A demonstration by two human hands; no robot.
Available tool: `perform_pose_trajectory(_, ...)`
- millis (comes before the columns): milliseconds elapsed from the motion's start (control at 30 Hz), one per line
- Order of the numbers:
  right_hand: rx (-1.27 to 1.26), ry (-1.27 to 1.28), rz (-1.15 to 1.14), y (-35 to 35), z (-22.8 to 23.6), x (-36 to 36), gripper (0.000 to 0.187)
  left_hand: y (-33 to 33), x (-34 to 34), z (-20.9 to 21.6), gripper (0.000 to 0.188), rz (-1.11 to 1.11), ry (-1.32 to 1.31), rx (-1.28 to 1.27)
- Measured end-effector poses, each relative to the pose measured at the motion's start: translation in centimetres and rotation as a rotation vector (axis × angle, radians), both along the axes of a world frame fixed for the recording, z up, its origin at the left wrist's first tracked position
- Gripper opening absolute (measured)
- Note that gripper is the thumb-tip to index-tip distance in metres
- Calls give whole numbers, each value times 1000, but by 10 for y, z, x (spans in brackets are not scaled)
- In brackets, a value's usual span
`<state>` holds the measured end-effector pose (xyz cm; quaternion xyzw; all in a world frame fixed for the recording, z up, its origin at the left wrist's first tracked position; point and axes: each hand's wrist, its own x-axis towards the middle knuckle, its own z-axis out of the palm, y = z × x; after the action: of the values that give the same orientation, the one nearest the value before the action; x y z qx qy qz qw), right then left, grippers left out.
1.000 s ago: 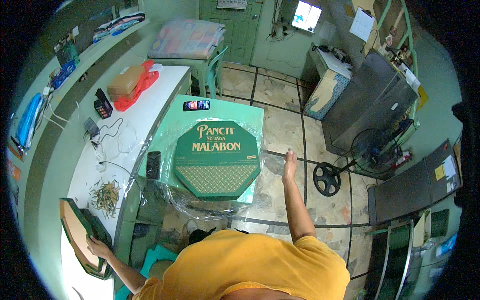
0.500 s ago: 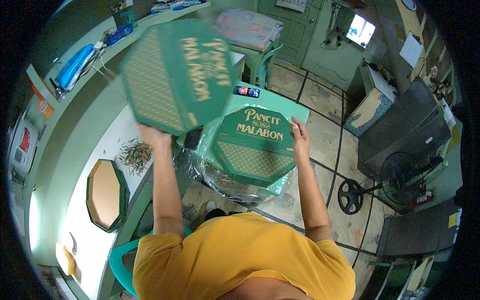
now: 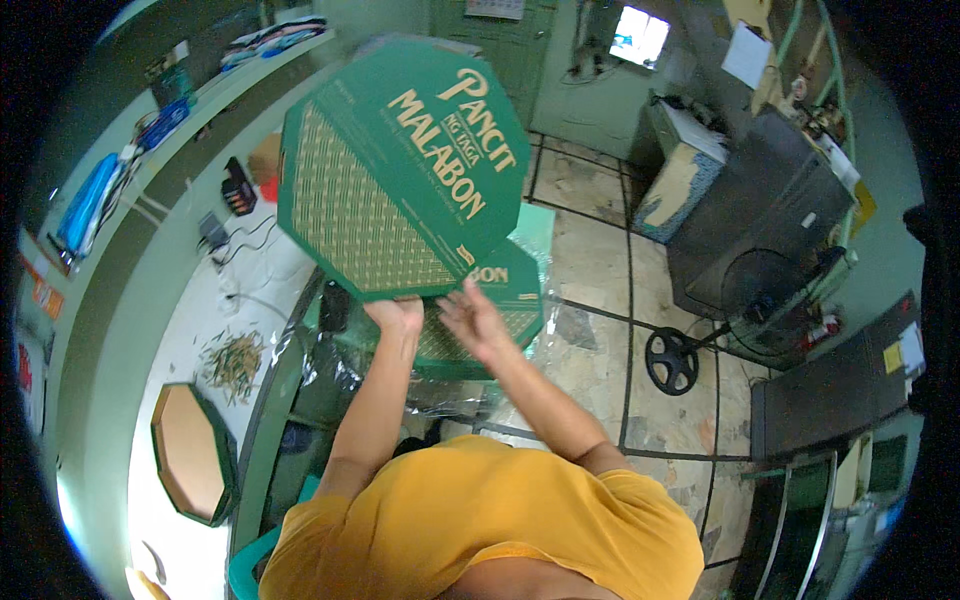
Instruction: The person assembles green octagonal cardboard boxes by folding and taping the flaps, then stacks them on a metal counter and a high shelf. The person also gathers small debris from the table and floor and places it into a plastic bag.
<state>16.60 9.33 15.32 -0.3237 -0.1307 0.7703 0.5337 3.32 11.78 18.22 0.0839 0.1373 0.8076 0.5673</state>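
Observation:
A green octagonal cardboard box (image 3: 400,170) with gold lettering and a woven-pattern panel is raised, tilted, in front of me. My left hand (image 3: 397,317) grips its near edge from below, the fingers partly hidden under it. Close to the same edge, my right hand (image 3: 477,322) has its fingers stretched out; whether they touch the box is hard to tell. Beneath lies a second green octagonal box (image 3: 525,290) of the same print, largely covered by the raised one. Clear plastic wrap (image 3: 440,398) spreads around that lower box.
On the white counter (image 3: 190,350) at left lie an open octagonal tray (image 3: 190,450) with a brown inside and a pile of small slivers (image 3: 232,365). A charger with cables (image 3: 213,232) sits farther back. A fan's round black base (image 3: 672,361) stands on the floor at right.
The raised box has swung right and turned, now covering most of the lower box. My right hand has left the lower box's right side and moved left beside my left hand. The view has shifted.

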Motion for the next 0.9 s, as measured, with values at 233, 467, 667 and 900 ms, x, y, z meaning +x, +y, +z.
perform_pose_trajectory(233, 402, 135, -312, 51, -16, 69, 42, -9, -31, -20, 62, -126, -17, -43)
perform_pose_trajectory(467, 217, -484, -265, 46, -54, 143, 38, 14, -101, -78, 71, -51, 880, -390)
perform_pose_trajectory(667, 171, -890, -224, 27, -76, 151, 53, -5, -104, -124, 61, -36, 1192, -509)
perform_pose_trajectory(900, 131, -933, -255, 28, -76, 153, 41, -2, -106, -124, 69, -83, 1388, -530)
